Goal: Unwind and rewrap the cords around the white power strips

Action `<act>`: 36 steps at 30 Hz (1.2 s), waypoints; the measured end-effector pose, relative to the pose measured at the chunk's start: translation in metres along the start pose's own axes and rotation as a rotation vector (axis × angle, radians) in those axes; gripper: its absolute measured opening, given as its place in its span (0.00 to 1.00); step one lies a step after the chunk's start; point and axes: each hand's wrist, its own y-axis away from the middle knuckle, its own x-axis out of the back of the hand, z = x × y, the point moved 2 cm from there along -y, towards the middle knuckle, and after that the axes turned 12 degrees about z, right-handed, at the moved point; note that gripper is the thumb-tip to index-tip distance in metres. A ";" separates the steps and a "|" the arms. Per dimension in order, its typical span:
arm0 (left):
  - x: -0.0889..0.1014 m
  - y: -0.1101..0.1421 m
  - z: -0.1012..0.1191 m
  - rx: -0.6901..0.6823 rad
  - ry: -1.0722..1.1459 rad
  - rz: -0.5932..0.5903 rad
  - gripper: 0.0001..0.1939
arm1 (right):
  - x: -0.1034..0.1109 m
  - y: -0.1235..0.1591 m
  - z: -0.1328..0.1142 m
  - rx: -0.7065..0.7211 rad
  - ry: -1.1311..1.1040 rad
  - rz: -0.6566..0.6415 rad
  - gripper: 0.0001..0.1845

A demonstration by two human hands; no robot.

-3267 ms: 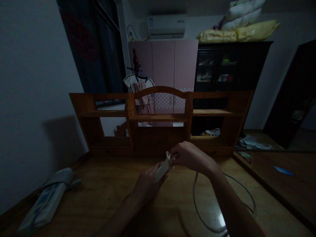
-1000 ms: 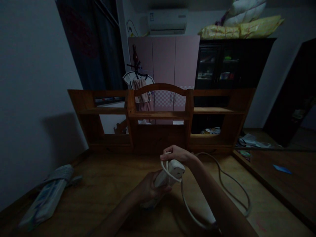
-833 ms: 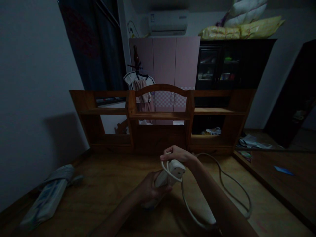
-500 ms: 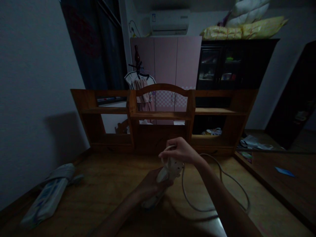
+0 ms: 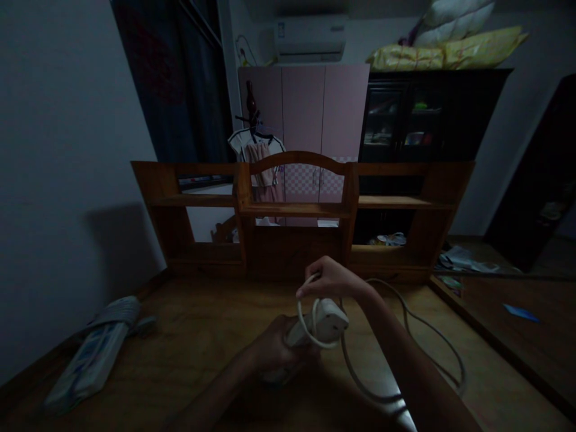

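My left hand (image 5: 281,347) is wrapped around the middle of a white power strip (image 5: 330,321), whose socket end points up and to the right. Just above that end, my right hand (image 5: 330,279) pinches the white cord (image 5: 302,318). A loop of the cord hangs from these fingers and passes around the strip's end. More of the cable lies in a wide curve on the wooden surface at the right, partly behind my right forearm. The strip's lower part is largely covered by my left hand and in shadow.
A second white power strip (image 5: 90,366) with its cord wound around one end lies at the left by the wall. A wooden shelf unit (image 5: 297,210) spans the back edge. On the lower board at the right lies a blue card (image 5: 519,312).
The strip's socket end has turned toward the right and shows more plainly. My right hand has shifted slightly right and down, and the cord loop now hangs wider around the strip.
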 end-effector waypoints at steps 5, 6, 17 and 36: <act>0.003 -0.001 0.002 0.005 0.244 0.144 0.19 | -0.007 -0.010 0.033 -0.033 -0.185 -0.052 0.22; 0.004 -0.002 0.002 0.042 0.320 0.189 0.20 | -0.011 -0.012 0.040 -0.046 -0.220 -0.041 0.22; 0.033 -0.026 -0.016 0.146 0.805 0.539 0.25 | -0.040 -0.026 0.048 0.108 0.142 0.170 0.23; 0.025 -0.023 -0.016 0.172 0.567 0.588 0.34 | -0.032 0.006 0.007 -0.036 0.938 0.148 0.15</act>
